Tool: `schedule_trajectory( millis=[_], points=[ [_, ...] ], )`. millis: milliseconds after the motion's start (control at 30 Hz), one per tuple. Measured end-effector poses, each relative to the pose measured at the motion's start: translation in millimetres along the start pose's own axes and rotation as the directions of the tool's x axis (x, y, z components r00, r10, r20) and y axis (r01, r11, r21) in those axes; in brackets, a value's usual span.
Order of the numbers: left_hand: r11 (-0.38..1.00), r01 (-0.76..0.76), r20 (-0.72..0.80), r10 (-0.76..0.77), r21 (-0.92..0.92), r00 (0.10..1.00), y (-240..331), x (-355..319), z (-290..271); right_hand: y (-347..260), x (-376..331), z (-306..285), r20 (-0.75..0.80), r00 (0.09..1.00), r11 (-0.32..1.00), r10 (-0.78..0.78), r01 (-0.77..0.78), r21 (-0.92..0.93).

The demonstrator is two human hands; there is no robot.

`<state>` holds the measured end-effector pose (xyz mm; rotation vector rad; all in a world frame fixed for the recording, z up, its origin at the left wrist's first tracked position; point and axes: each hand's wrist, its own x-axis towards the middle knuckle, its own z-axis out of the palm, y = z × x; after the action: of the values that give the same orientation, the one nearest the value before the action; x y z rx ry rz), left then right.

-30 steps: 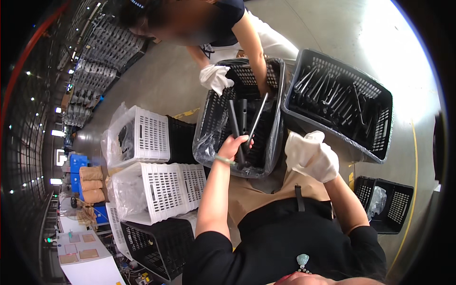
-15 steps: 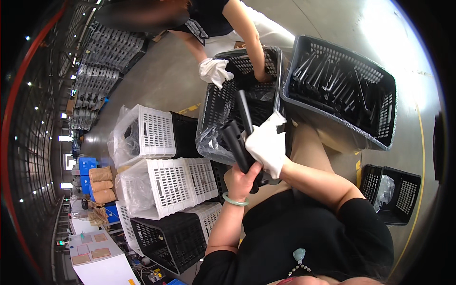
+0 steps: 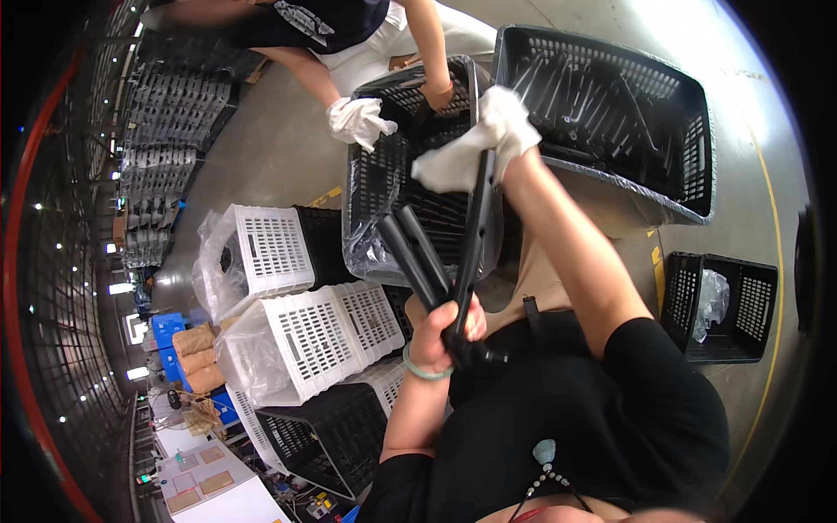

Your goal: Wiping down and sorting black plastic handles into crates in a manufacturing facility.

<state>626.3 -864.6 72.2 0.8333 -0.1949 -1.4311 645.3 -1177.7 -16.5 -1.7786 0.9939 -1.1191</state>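
My left hand (image 3: 429, 340) is closed round several black metal tubes (image 3: 418, 261), held slanting above my lap with their open ends away from me. One longer tube (image 3: 473, 240) with small holes in its side stands apart from the others; a bent fitting shows at the near end of the bunch. A white cloth (image 3: 458, 161) covers my right hand (image 3: 510, 122), which is raised at the far end of the longer tube. Motion blurs the cloth and hides the fingers. Below the tubes, a lined black crate (image 3: 356, 209) holds more black parts.
Across the crate, another person's hand (image 3: 438, 94) reaches inside; the other holds a white cloth (image 3: 359, 122). A second black crate (image 3: 602, 174) of black rods stands at the right. White crates (image 3: 318, 336) are on my left, and a smaller black crate (image 3: 758, 305) lies far right.
My right hand with the cloth has moved up and away, off the middle of the tubes toward the far end. The tubes in my left hand have spread apart and shifted slightly.
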Motion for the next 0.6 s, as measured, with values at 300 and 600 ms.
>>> schedule_trajectory(
  millis=[300,600],
  points=[
    [0.991,-0.125,0.009,0.125,0.041,0.992,20,11,-17,-38,-43,-65,0.292,0.950,0.988,-0.108,0.134,-0.072],
    [0.449,-0.020,-0.184,0.406,0.893,0.895,7,27,-16,-52,-102,-29,0.478,0.878,0.801,-0.008,-0.281,0.529]
  ],
)
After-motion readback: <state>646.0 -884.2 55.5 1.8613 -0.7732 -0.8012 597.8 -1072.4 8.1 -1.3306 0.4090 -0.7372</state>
